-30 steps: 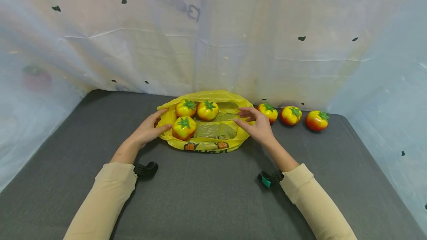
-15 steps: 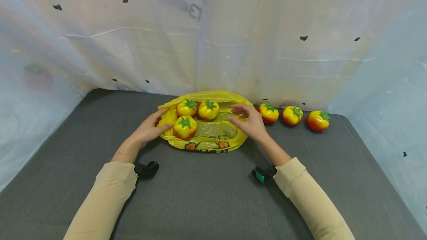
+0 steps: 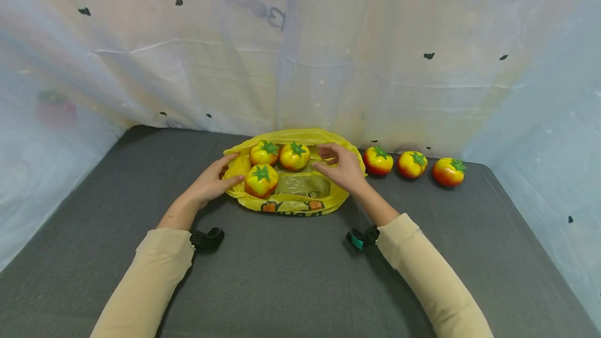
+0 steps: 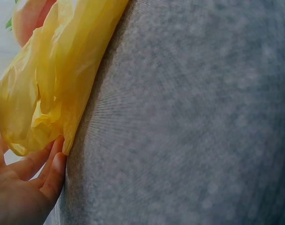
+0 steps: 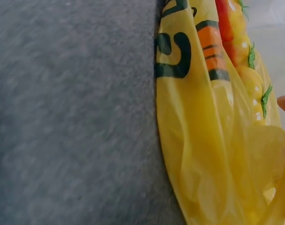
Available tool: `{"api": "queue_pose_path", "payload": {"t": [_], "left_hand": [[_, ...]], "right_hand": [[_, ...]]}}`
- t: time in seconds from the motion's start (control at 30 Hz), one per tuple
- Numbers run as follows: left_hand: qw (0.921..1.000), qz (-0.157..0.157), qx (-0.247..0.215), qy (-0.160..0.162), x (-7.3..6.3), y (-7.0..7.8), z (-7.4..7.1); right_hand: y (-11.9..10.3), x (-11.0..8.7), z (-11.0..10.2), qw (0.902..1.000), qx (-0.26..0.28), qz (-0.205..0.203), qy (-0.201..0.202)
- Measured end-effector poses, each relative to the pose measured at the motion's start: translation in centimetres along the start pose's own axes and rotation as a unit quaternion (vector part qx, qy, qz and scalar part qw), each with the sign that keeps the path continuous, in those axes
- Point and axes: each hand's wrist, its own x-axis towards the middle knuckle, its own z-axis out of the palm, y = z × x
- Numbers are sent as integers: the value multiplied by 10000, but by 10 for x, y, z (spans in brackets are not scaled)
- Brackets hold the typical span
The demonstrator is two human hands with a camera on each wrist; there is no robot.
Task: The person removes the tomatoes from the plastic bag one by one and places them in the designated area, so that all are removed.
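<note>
A yellow plastic bag (image 3: pixel 286 205) with dark and orange print lies with its mouth open upward. Inside its left half sit three yellow-red toy tomatoes with green leaves: a back-left tomato (image 3: pixel 264 153), a back-middle tomato (image 3: pixel 294 157) and a front tomato (image 3: pixel 261 181). My left hand (image 3: pixel 210 182) is spread around the bag's left end, thumb in front, and in the left wrist view its fingers (image 4: pixel 53 176) touch the outside of the plastic. Over the bag's right part hangs my right hand (image 3: pixel 345 170), fingers loosely bent with nothing held.
Right of the bag, three more toy tomatoes stand in a row: a near one (image 3: pixel 377 161), a middle one (image 3: pixel 411 165) and a far-right one (image 3: pixel 448 172). Whitish sheeting (image 3: pixel 328 67) rises behind the dark grey table (image 3: pixel 281 275). Black wrist straps circle both wrists.
My right hand has moved left, from the bag's right rim to over its opening. The left hand keeps its place at the bag, and the tomatoes stay where they were.
</note>
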Motion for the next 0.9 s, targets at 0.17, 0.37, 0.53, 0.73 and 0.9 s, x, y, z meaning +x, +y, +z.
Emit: {"api": "queue_pose_path", "payload": {"t": [0.17,0.37,0.53,0.73,0.9], "left_hand": [[10000,-3,-5,-12,1,-2,0],[10000,-37,-16,-13,3,-4,0],[10000,-33,-2,-15,3,-6,-1],[10000,-13,31,4,3,-7,0],[10000,-2,30,18,3,-7,0]], "right_hand": [[-3,7,6,9995,-5,265,-189],[-5,13,12,9991,-20,309,-306],[-4,17,17,9986,-103,365,-363],[-4,20,24,9977,-25,530,-429],[-5,23,31,9963,37,729,-463]]}}
